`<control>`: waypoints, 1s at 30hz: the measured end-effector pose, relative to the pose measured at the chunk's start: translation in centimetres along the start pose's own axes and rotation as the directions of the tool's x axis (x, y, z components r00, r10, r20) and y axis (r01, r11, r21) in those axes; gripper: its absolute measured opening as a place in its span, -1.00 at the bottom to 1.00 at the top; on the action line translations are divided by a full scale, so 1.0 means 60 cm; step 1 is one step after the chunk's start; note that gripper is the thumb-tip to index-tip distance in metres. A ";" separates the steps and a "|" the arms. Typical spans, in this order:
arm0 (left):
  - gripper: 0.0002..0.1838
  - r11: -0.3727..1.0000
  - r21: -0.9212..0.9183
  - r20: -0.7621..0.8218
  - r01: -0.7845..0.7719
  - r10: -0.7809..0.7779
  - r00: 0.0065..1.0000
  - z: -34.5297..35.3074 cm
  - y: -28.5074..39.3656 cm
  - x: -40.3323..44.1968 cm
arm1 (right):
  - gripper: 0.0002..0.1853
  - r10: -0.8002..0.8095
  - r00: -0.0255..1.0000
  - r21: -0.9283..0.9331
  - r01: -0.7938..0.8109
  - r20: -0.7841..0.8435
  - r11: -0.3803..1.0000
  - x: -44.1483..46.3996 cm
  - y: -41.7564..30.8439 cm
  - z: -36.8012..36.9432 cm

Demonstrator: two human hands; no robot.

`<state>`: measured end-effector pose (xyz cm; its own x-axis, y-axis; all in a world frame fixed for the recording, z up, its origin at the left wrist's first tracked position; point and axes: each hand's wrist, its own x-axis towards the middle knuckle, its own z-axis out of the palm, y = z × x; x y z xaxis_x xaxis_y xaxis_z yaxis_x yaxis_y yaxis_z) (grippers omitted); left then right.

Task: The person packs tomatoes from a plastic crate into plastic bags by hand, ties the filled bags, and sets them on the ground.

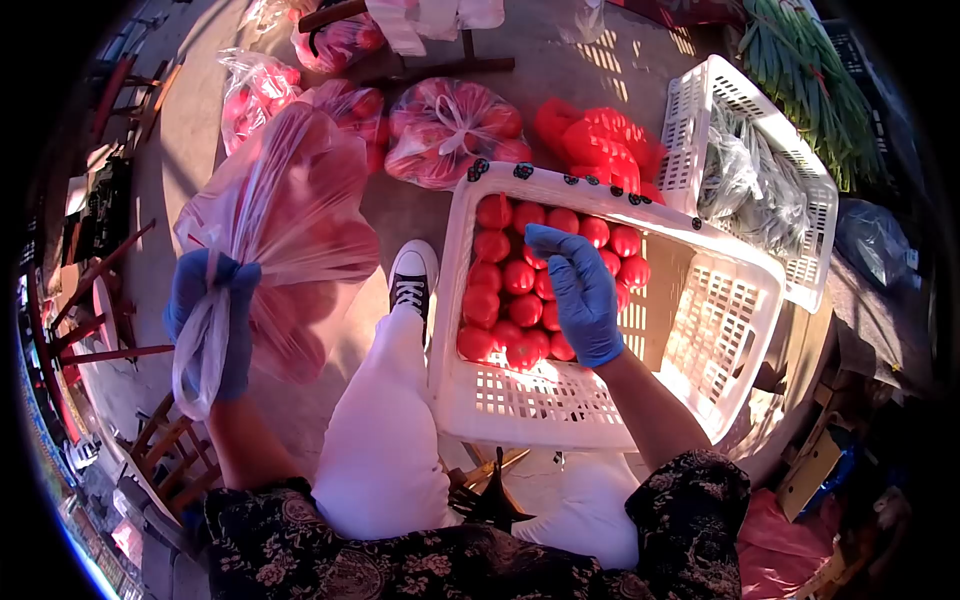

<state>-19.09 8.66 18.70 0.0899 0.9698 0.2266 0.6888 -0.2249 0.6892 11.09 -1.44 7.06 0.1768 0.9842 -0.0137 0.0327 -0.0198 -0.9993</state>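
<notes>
My left hand (212,310), in a blue glove, is closed around the gathered neck and handles of a thin, pinkish see-through plastic bag (310,200). The bag hangs out wide beyond the hand; its contents cannot be made out clearly. My right hand (578,300), also gloved in blue, is over the tomatoes (520,277) in a white plastic crate (540,395). Its fingers are extended and slightly curved, with the thumb apart and nothing visible in them. Red tomatoes fill the left part of the crate; the right part shows bare bottom.
Tied bags of tomatoes (455,130) stand on the ground ahead. A red mesh bag (605,145) lies behind the crate. At the right stands another white crate (690,120) with clear plastic in it, beside long green onions (800,80). My shoe (412,285) is left of the tomato crate.
</notes>
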 end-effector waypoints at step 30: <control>-0.67 0.954 0.016 0.374 0.301 -0.285 0.883 0.224 -0.339 -0.106 | -0.83 -0.352 0.851 -0.652 0.525 0.390 0.547 0.105 0.033 0.265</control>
<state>-24.00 8.33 -6.03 0.1521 0.9553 -0.2533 0.6956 0.0786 0.7141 -3.40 7.53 4.44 -0.2445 0.9133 0.3257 0.7525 0.3905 -0.5304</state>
